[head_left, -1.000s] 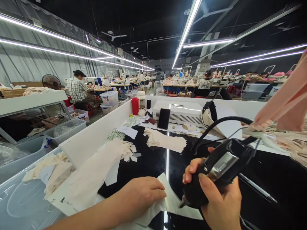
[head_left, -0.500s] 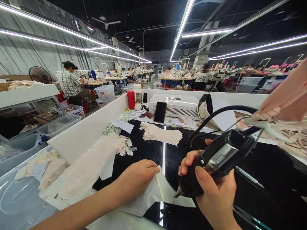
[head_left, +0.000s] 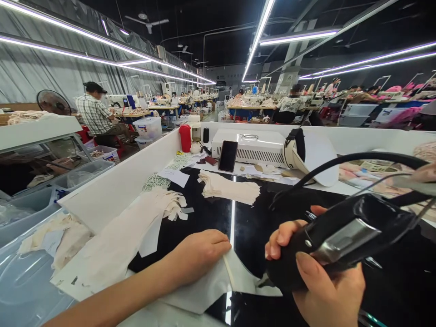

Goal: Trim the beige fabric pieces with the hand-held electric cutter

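Fabric (head_left: 238, 277): thin, floppy, light; looks like it'd slide on the glossy tabletop (head_left: 211, 218)
Left hand (head_left: 199, 254): grip pressed flat, pinning it
Right hand (head_left: 320, 281): wrapped tight round the cutter (head_left: 340, 236)

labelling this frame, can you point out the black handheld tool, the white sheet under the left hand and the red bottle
black handheld tool (head_left: 340, 238): head view, on its metal side plate.
white sheet (head_left: 243, 279): head view, on the bare corner right of the left hand (head_left: 199, 254).
red bottle (head_left: 185, 138): head view, on its body.
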`<state>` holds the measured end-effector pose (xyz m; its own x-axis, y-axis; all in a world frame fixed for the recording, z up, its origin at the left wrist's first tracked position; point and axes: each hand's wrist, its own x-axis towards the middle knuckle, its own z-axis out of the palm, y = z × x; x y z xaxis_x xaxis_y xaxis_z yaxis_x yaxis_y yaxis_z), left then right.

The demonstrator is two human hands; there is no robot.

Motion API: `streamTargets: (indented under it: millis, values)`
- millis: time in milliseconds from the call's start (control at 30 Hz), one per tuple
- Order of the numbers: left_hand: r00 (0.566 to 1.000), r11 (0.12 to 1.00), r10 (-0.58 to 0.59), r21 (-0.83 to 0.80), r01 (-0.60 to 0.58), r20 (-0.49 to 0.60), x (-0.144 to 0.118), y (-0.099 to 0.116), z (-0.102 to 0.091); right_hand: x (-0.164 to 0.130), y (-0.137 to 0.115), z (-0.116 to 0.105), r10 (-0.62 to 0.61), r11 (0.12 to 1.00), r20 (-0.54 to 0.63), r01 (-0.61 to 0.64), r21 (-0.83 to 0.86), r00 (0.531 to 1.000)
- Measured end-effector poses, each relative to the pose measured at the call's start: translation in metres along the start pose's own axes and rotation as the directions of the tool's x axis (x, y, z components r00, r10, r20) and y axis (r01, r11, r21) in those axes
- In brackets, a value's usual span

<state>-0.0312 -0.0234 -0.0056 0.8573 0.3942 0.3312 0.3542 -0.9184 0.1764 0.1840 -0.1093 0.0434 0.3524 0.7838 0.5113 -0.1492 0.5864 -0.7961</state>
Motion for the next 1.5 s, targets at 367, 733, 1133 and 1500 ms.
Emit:
streamTargets:
  millis: [367, 733, 1133, 1500]
  values:
    - [0.997, 0.998, 0.061, 0.033, -0.059, -0.051, -0.002, 0.005, -0.007, 0.012, -0.003, 0.015, 0.006, 1.0, -0.054, -0.005, 0.011, 0.998]
    - [0.996, 0.998, 0.045, -0.033, -0.048, -0.075, -0.002, 0.006, -0.006, 0.041, 0.029, 0.042, -0.035, 0.999, -0.048, 0.036, 0.032, 0.998]
    - [0.991, 0.997, 0.071, -0.007, -0.073, -0.114, -0.003, 0.007, -0.006, 0.045, 0.042, 0.045, -0.078, 0.996, -0.027, 0.079, 0.042, 0.997]
    - [0.986, 0.997, 0.08, 0.007, -0.08, -0.145, -0.003, 0.007, -0.006, 0.043, 0.044, 0.045, -0.097, 0.995, -0.008, 0.098, 0.004, 0.995]
